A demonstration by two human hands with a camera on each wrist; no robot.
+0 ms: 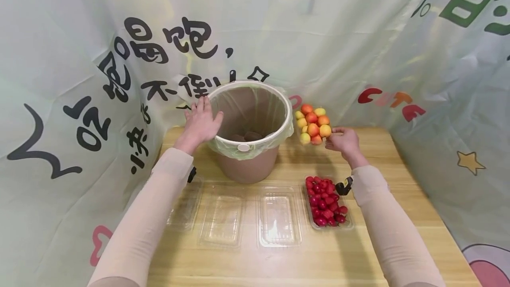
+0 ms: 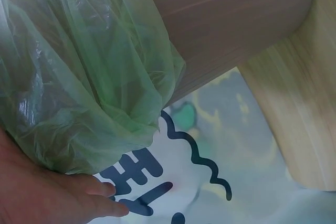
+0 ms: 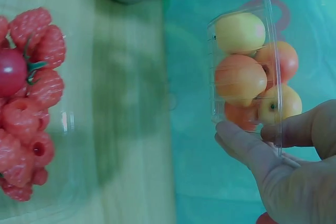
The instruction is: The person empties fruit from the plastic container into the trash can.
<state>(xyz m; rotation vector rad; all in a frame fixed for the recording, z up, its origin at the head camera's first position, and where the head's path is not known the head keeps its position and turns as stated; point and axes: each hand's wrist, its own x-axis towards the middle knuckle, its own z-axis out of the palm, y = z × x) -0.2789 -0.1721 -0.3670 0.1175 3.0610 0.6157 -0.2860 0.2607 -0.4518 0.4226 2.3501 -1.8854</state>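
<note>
The hands are resting and holding at opposite sides of a bin. The left hand [image 1: 200, 123], fingers extended and slightly spread, is resting against the left of its rim and is grasping nothing; the right hand [image 1: 345, 142] is pinching one end of a clear fruit box [image 3: 271, 30] between thumb and fingers. The fruit box is hanging just right of the bin, raised above the far edge of the tabletop, and is carrying round yellow and red fruit [image 1: 312, 124]. Judged by look, its plastic is being thin, smooth and flexible, and the load moderately light but apt to roll; a grip at one end is probably inviting tilt, so support beneath or along both long sides is seeming safer.

On the wood-grained tabletop [image 1: 318, 265], from left to right: a clear tray [image 1: 185, 211] is lying partly behind the left sleeve; another clear tray [image 1: 221, 218] is lying beside it; the brown bin [image 1: 248, 169], with its green liner [image 2: 105, 66], is standing near the far edge; a third clear tray [image 1: 280, 216] is lying nearer; and a box of red fruit [image 1: 326, 200] is sitting toward the right edge. A pale printed backdrop [image 1: 350, 48] is enclosing the tabletop, bearing dark lettering leftward and a star rightward.
</note>
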